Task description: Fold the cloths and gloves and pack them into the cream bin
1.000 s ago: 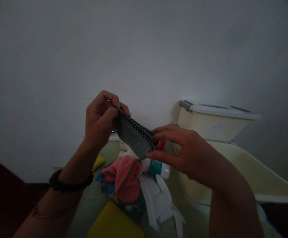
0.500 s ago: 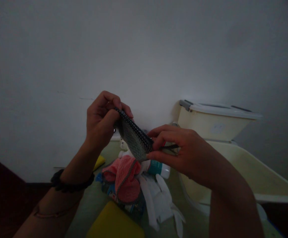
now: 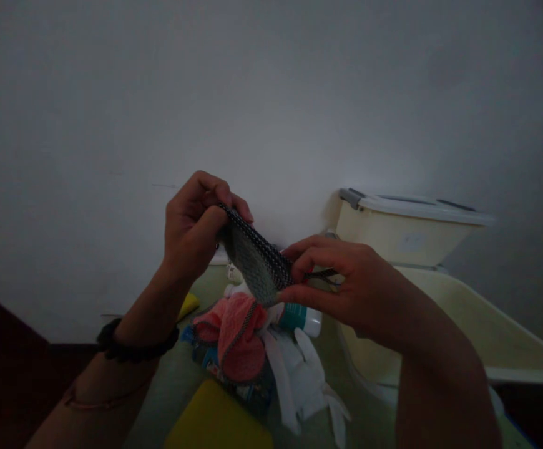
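1. Cream lidded bin [image 3: 407, 232]: behind and to the right of the right fingers, against the wall. An open cream tub [image 3: 487, 337] lies below the right wrist.
2. Surface [image 3: 173, 386], heap under both hands: yellow sponge [image 3: 215, 424] nearest the camera, pink cloth [image 3: 238, 337] below the left fingers, white glove [image 3: 306, 374] beside it, and a teal-labelled bottle [image 3: 299, 317] just under the right fingers.
3. Left hand [image 3: 191, 227]: fingers closed in a pinch on the upper corner of the grey mesh pad [image 3: 255, 259]. Black bracelet [image 3: 135, 346] on the wrist.
4. Right hand [image 3: 346, 280]: thumb and forefinger narrow, nipping the pad's lower corner.
5. The pad is held in the air, slanting from the left fingers down to the right fingers, clear of the heap.
6. Change: a second ago the right fingers lay flat along the corner. Now a thin dark loop [image 3: 324, 273] stands out past the right fingertips, towards the bin. The left grip is unchanged. Reading: the handling centres on the loop end.
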`<state>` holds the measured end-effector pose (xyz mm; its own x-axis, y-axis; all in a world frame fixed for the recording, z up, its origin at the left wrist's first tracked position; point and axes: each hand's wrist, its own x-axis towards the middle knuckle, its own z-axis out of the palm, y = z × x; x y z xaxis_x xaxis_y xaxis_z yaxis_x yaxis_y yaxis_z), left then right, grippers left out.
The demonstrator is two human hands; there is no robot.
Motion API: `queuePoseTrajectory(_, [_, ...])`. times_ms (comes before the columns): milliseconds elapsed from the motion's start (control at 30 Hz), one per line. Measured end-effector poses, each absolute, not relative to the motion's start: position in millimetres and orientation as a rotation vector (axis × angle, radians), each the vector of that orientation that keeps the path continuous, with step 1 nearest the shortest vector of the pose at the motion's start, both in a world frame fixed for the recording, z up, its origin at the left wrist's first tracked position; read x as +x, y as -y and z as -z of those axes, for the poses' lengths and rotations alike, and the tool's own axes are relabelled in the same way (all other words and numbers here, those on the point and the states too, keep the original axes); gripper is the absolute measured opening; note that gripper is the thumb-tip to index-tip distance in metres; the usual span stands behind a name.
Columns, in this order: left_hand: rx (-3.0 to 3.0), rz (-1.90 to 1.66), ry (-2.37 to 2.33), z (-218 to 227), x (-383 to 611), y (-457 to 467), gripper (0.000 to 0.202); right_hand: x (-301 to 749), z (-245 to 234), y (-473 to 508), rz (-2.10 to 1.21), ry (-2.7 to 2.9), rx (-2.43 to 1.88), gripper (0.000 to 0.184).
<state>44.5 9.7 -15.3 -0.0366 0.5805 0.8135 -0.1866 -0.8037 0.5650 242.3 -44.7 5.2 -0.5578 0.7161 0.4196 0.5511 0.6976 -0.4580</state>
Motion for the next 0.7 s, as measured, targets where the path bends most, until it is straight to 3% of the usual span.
queuePoseTrajectory(467, [1.746, -1.890, -0.603, 15.7, 47.5, -13.1, 0.018, 243.7, -6.4, 47.4, -0.329, 2.271, -1.080, 0.005])
queuePoseTrajectory(700, [1.741, -1.860, -0.600, 16.4, 47.9, -12.8, 0.017, 244.2, -4.3, 44.4, -0.325, 2.205, -1.178, 0.009])
